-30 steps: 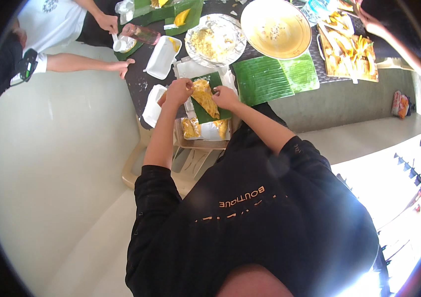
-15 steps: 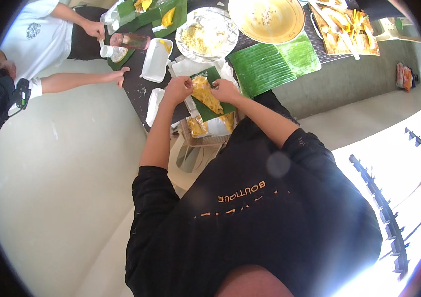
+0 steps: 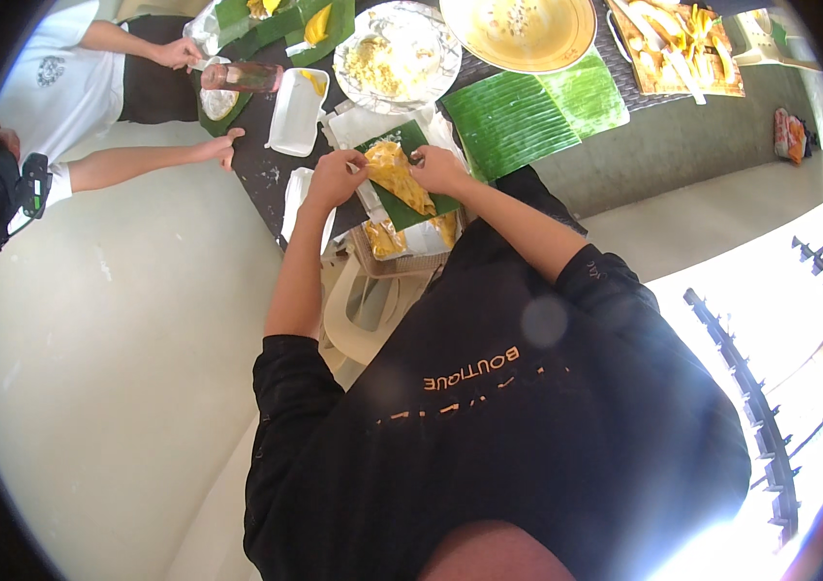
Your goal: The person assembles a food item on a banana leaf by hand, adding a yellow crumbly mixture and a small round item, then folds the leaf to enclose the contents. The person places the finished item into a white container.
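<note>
A folded yellow sheet of food (image 3: 396, 182), long and tapering toward its lower right end, lies on a small piece of banana leaf (image 3: 428, 215). My left hand (image 3: 336, 178) pinches its upper left edge between thumb and fingers. At the upper right side my right hand (image 3: 438, 170) is closed with its fingertips on the same food. White paper (image 3: 358, 124) sits under and behind the leaf. Just below, at the table's near edge, a basket-like tray (image 3: 394, 266) holds more yellow pieces in clear wrapping.
Beyond stand a plate of pale yellow crumbly food (image 3: 341, 73), a large yellow bowl (image 3: 581, 44) and white foam boxes (image 3: 293, 121). A large banana leaf (image 3: 513, 131) lies right; a cutting board (image 3: 731, 73) holds yellow strips. At left, a co-worker's hand (image 3: 222, 148) rests at the table corner.
Both my hands stay on the yellow food, shifting only slightly. The whole view has moved a little. The co-worker's far hand has shifted slightly away from the small white dish.
</note>
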`<move>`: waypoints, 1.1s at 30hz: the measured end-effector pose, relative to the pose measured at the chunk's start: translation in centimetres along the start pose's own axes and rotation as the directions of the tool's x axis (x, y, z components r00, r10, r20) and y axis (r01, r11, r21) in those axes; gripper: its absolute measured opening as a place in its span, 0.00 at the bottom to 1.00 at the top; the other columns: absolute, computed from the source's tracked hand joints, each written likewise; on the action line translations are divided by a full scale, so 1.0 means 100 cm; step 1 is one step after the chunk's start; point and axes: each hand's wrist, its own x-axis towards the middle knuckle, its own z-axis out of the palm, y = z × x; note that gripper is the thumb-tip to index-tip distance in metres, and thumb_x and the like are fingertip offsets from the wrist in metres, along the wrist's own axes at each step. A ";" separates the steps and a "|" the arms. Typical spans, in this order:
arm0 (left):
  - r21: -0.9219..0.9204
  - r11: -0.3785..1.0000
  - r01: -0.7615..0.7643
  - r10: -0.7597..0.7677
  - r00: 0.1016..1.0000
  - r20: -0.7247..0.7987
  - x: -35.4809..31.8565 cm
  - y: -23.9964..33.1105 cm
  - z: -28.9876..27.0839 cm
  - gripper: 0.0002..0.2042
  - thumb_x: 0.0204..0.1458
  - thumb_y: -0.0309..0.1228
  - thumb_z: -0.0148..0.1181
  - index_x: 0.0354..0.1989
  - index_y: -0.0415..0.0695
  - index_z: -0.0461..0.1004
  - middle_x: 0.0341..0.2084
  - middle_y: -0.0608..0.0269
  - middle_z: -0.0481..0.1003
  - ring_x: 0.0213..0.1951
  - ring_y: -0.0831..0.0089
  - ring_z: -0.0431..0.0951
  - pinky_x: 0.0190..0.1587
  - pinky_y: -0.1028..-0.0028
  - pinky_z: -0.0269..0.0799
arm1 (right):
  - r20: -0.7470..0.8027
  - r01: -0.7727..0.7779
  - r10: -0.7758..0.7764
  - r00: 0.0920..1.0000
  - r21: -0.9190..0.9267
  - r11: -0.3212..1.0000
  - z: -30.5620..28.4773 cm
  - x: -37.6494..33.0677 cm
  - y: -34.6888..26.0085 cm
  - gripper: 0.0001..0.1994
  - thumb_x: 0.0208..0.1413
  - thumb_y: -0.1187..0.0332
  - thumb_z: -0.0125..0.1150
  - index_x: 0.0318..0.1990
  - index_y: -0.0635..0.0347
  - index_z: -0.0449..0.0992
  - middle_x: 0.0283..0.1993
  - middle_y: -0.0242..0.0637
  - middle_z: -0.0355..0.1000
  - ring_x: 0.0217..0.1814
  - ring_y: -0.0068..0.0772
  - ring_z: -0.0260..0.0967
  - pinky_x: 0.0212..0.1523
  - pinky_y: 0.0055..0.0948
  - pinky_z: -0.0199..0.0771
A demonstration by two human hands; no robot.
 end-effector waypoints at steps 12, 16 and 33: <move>-0.101 0.995 0.018 -0.003 0.989 0.148 0.032 -0.006 -0.005 0.10 0.46 0.31 0.63 0.33 0.38 0.79 0.25 0.58 0.79 0.28 0.71 0.77 0.35 0.73 0.73 | 0.011 -0.003 0.003 1.000 0.023 1.000 -0.002 -0.002 -0.001 0.21 0.47 0.55 0.59 0.47 0.57 0.76 0.45 0.48 0.75 0.50 0.47 0.72 0.51 0.40 0.71; -0.012 1.000 -0.019 0.021 0.975 0.220 0.040 -0.002 -0.006 0.09 0.45 0.31 0.63 0.33 0.38 0.79 0.25 0.57 0.79 0.29 0.70 0.78 0.36 0.72 0.73 | 0.021 -0.008 0.007 1.000 0.012 1.000 -0.004 -0.002 0.000 0.22 0.47 0.55 0.59 0.47 0.57 0.76 0.45 0.49 0.74 0.50 0.47 0.72 0.51 0.40 0.71; 0.270 0.950 -0.160 0.136 0.985 0.105 0.037 0.013 -0.011 0.06 0.42 0.32 0.64 0.27 0.44 0.79 0.28 0.57 0.79 0.34 0.61 0.79 0.38 0.65 0.74 | 0.029 0.001 -0.002 1.000 0.028 1.000 -0.009 -0.006 -0.005 0.22 0.47 0.57 0.59 0.47 0.60 0.76 0.45 0.50 0.74 0.49 0.48 0.72 0.52 0.39 0.71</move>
